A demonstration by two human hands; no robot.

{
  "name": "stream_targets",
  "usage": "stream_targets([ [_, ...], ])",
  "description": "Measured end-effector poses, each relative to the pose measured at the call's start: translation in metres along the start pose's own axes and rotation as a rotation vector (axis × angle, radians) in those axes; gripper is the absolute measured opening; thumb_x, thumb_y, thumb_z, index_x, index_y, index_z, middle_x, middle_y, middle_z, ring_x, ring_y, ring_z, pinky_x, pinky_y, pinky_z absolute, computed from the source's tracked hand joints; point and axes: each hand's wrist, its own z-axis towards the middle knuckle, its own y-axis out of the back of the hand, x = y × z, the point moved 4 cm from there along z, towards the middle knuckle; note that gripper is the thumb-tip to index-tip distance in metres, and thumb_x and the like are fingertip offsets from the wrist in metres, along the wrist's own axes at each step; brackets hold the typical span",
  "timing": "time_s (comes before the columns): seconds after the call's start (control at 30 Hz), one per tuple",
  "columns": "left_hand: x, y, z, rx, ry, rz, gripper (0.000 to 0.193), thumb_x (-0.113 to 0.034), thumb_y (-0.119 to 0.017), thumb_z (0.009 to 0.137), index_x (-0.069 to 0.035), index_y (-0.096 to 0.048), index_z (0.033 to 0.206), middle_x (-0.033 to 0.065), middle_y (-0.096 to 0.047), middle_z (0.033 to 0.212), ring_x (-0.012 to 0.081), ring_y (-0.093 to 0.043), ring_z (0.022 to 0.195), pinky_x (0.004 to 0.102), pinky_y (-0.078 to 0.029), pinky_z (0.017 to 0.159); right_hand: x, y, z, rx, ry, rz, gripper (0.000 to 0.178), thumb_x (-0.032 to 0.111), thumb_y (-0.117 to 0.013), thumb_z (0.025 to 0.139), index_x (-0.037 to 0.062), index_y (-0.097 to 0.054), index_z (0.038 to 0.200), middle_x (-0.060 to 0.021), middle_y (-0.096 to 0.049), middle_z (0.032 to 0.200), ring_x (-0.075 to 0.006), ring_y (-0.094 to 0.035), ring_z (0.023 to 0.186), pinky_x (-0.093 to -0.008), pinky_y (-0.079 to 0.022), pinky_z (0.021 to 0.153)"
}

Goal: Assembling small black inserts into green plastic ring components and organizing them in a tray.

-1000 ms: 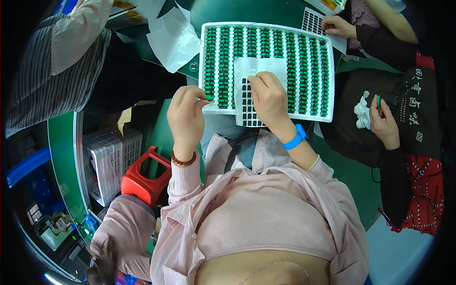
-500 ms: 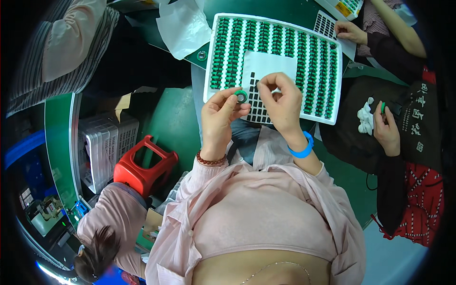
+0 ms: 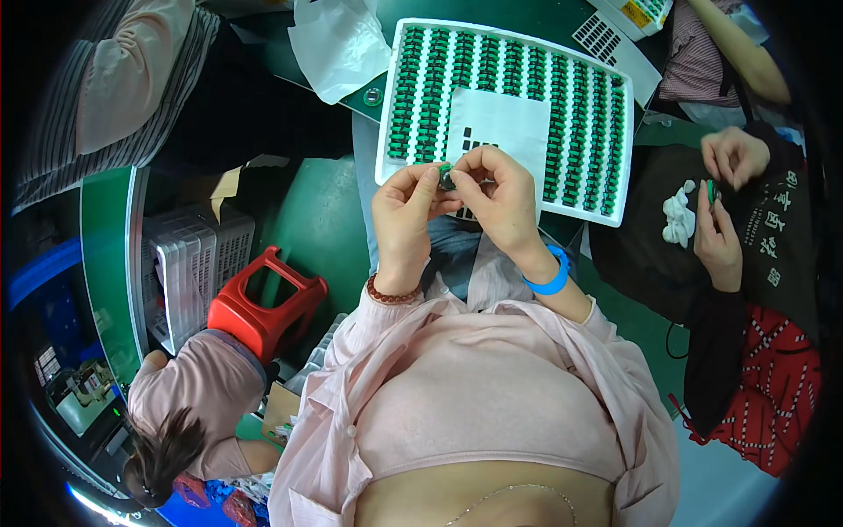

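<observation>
Head view: pinched a green ring-shaped part (image 3: 446,178) between fingertips of left hand (image 3: 407,211) and right hand (image 3: 499,198), at the white tray's (image 3: 584,212) near edge. Noted pale lettering (image 3: 773,276) on dark cloth (image 3: 753,263) at right.

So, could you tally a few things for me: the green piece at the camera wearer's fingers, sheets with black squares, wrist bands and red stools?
Green piece between left hand and right hand: 1
Sheets with black squares, one on the tray, one upper right: 2
Wrist bands, blue band and beaded bracelet: 2
Red stool: 1
Total: 6
</observation>
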Motion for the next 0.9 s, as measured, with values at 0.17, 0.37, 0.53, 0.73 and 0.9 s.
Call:
stream_targets([
  [0.17, 0.002, 0.001, -0.001, 0.001, -0.011, -0.014, 0.019, -0.011, -0.061, 0.1, 0.006, -0.068, 0.105, 0.0082, -0.071, 0.089, 0.0141, -0.07, 0.072, 0.0256, -0.06, 0.067, 0.005, 0.0, -0.001, -0.017, 0.045, -0.055, 0.007, 0.0, -0.07, 0.086, -0.0005, -0.064, 0.088, -0.0053, -0.066, 0.079, -0.0098, -0.064, 0.068, -0.0243, -0.052, 0.057],
  [0.37, 0.003, 0.001, -0.002, 0.014, -0.039, -0.047, 0.016, -0.007, -0.062, 0.098, 0.006, -0.067, 0.107, 0.0091, -0.071, 0.09, 0.0148, -0.07, 0.073, 0.0261, -0.06, 0.068, 0.019, 0.0, -0.003, -0.055, 0.179, -0.23, 0.007, -0.001, -0.07, 0.085, -0.0001, -0.064, 0.087, -0.0062, -0.066, 0.084, -0.0121, -0.065, 0.066, -0.0245, -0.051, 0.056],
  [0.53, -0.001, 0.007, -0.002, -0.008, 0.015, 0.029, 0.017, 0.0, -0.067, 0.091, 0.005, -0.066, 0.108, 0.0097, -0.071, 0.091, 0.0169, -0.071, 0.073, 0.0267, -0.059, 0.068, 0.016, 0.007, 0.002, 0.195, 0.068, -0.069, 0.018, -0.006, -0.054, 0.095, -0.0006, -0.068, 0.104, -0.0049, -0.064, 0.085, -0.0088, -0.063, 0.069, -0.0208, -0.049, 0.055],
  [0.73, -0.023, 0.021, 0.009, 0.034, -0.117, 0.067, 0.016, -0.002, -0.068, 0.091, 0.004, -0.067, 0.107, 0.006, -0.068, 0.086, 0.0142, -0.068, 0.07, 0.0254, -0.055, 0.063, 0.016, 0.019, 0.005, 0.051, 0.022, 0.033, 0.027, -0.012, -0.041, 0.091, -0.0007, -0.064, 0.1, -0.0064, -0.064, 0.086, -0.0079, -0.059, 0.067, -0.0199, -0.047, 0.055],
  [0.9, -0.057, 0.038, 0.031, -0.08, -0.386, 0.245, 0.017, -0.002, -0.067, 0.093, 0.004, -0.067, 0.109, 0.0053, -0.068, 0.087, 0.0103, -0.063, 0.07, 0.0241, -0.052, 0.064, 0.024, 0.031, 0.007, -0.001, 0.333, -0.327, 0.023, -0.017, -0.037, 0.074, -0.0001, -0.053, 0.07, -0.0071, -0.056, 0.072, -0.0119, -0.05, 0.057, -0.026, -0.036, 0.05],
])
